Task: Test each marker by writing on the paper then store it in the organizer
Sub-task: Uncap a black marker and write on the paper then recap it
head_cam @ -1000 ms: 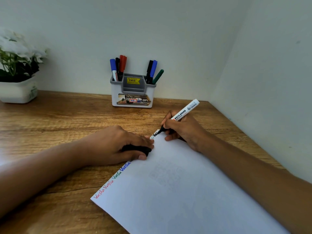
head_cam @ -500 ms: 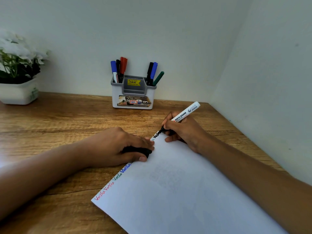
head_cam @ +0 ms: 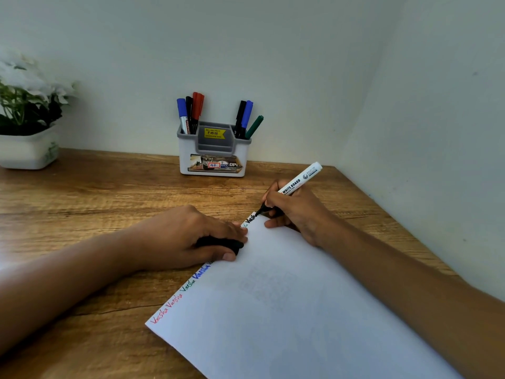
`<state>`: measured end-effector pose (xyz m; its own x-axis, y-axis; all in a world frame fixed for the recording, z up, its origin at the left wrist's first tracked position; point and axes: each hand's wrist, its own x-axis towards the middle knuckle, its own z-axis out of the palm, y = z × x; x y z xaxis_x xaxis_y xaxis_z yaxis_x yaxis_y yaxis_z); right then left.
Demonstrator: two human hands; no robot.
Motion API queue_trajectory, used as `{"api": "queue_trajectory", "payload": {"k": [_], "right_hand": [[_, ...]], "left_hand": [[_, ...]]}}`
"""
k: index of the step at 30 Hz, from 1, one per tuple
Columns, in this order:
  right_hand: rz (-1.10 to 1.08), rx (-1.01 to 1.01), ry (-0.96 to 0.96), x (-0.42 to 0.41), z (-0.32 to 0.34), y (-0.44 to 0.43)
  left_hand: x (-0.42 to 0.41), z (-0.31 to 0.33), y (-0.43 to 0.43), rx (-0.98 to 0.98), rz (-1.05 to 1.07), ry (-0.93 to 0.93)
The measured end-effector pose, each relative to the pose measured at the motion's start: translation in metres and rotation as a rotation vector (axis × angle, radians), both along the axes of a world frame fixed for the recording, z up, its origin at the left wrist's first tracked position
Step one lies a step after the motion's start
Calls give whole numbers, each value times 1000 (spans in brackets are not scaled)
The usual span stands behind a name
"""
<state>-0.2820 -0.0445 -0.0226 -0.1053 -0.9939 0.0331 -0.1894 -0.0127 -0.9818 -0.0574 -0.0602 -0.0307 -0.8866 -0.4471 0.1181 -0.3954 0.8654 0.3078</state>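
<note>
The black word at the far corner of the paper (head_cam: 287,310) has grown by a letter or so since a second ago, and the right hand (head_cam: 297,209) has crept slightly along the edge with it; the left hand has not moved. The right hand's fingers (head_cam: 269,201) are pinched closed around the white-barrelled whiteboard marker (head_cam: 299,180), near its black tip, which touches the paper at the end of the fresh black writing (head_cam: 250,218). The marker's barrel slants up and away to the right over the knuckles. The left hand (head_cam: 191,236) lies palm down at the paper's left edge, its fingers (head_cam: 235,231) curled around a black cap (head_cam: 221,244) and pressing on the sheet. Along that same edge, nearer the camera, run earlier words in blue, green and red (head_cam: 175,302). The paper lies askew on the wooden bench (head_cam: 82,201). At the back, against the wall, stands the grey and white organizer (head_cam: 214,157), with blue, black and red markers (head_cam: 191,112) upright in its left compartment and black, blue and green ones (head_cam: 247,120) in its right. A white pot of white flowers (head_cam: 27,132) sits at the far left.
</note>
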Motion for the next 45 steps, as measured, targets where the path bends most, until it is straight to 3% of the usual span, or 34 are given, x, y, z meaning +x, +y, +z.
{"api": "queue_trajectory", "payload": {"k": [3, 8, 12, 18, 22, 29, 45], "right_hand": [[-26, 11, -63, -1, 2, 0], [-54, -16, -437, -8, 8, 3], [-20, -107, -500, -8, 20, 10], [177, -175, -375, 1, 48, 37], [188, -208, -328, 5, 57, 45], [145, -165, -320, 6, 54, 47], [159, -161, -47, 23, 44, 46]], "left_hand": [[0, 1, 0, 7, 2, -1], [0, 0, 0, 29, 15, -5], [1, 1, 1, 93, 54, 56], [5, 6, 1, 235, 257, 420], [3, 8, 4, 441, 295, 610], [7, 6, -4, 720, 214, 631], [6, 5, -6, 711, 145, 574]]}}
